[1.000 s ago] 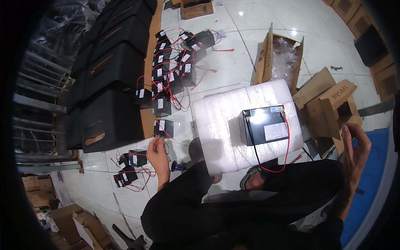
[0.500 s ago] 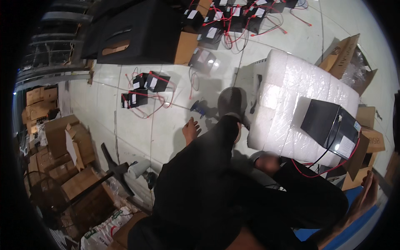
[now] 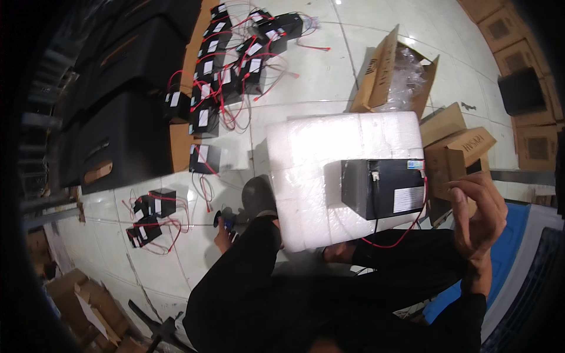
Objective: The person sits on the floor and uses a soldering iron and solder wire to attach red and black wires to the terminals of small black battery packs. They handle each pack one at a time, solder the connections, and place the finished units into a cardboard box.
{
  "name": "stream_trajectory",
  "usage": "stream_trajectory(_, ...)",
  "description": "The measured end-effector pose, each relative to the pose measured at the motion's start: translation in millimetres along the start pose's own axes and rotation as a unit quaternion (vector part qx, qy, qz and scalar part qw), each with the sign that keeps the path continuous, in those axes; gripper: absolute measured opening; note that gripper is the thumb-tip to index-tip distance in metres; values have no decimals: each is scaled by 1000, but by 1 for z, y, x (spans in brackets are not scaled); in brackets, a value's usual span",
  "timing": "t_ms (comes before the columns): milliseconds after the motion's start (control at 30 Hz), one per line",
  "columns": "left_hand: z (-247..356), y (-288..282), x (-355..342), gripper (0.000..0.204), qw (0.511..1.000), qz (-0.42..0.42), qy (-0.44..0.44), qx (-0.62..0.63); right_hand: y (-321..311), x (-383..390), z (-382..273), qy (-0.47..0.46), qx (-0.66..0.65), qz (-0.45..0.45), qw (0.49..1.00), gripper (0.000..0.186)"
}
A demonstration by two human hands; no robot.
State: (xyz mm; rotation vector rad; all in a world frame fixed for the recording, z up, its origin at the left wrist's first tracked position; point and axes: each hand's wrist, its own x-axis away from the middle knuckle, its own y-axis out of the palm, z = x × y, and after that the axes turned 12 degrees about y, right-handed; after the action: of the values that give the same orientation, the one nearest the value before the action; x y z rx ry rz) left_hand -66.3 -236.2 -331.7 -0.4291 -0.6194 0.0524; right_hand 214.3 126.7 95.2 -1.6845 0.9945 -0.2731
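A black battery [image 3: 382, 188] with a red and a black lead lies on a white foam block [image 3: 306, 170] wrapped in clear film, in front of me. To its right, my right hand [image 3: 479, 215] hangs in the air with bent fingers and the thumb apart from them. Nothing shows in it. Down at the floor on the left, my left hand [image 3: 223, 238] has its fingers around a small spool [image 3: 228, 225] with blue on it. My leg partly hides that hand.
Many black batteries [image 3: 226, 82] with red leads stand on the tiled floor at the back left, and a smaller group [image 3: 150, 215] sits nearer. Big black cases [image 3: 126, 126] line the left. Open cartons [image 3: 376, 79] lie beyond the foam block. A blue surface [image 3: 506, 247] is at right.
My view has swung to the right. The left hand has reached the spool and closed on it. My right hand has risen beside the battery, its fingers now bent.
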Motion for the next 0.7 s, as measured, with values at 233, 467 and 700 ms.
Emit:
stream_trajectory(233,14,17,18,47,997,29,65,32,-13,32,49,148,3,-50,988,23)
stream_trajectory(467,76,17,48,36,976,4,143,166,-13,27,93,217,-52,15,975,28)
stream_trajectory(700,168,16,105,30,924,-192,322,80,-41,39,105,100,-78,142,982,24)
